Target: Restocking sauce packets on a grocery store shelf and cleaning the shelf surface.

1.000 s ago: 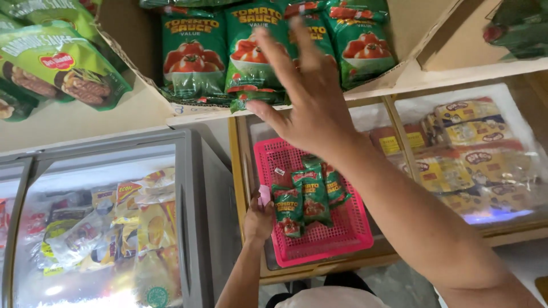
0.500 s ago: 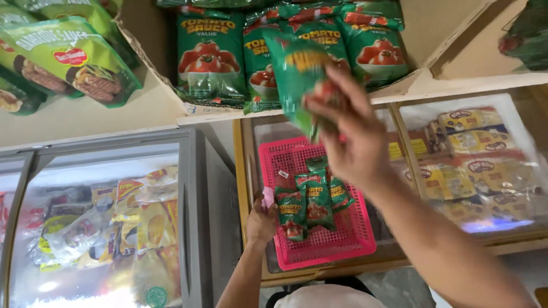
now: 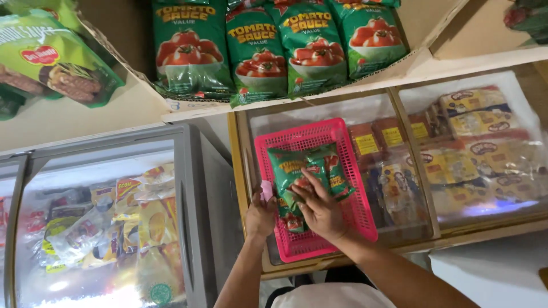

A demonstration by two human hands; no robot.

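A pink plastic basket [image 3: 354,188] rests on the glass lid of a chest freezer and holds several green sauce pouches [image 3: 308,165]. My left hand [image 3: 261,215] grips the basket's left rim. My right hand [image 3: 321,212] lies flat on the pouches inside the basket, fingers spread over the top one. Above, a row of larger green tomato sauce pouches [image 3: 257,51] stands in a cardboard box on a shelf.
The wood-framed freezer [image 3: 456,154] under the basket shows packaged frozen food through its glass. A second grey-framed freezer [image 3: 103,222] with packets stands at the left. More green pouches [image 3: 51,63] sit on the upper left shelf.
My right hand reached up to the shelf, took a green pouch, and came down with it into the pink basket. My left hand stayed on the basket's rim.
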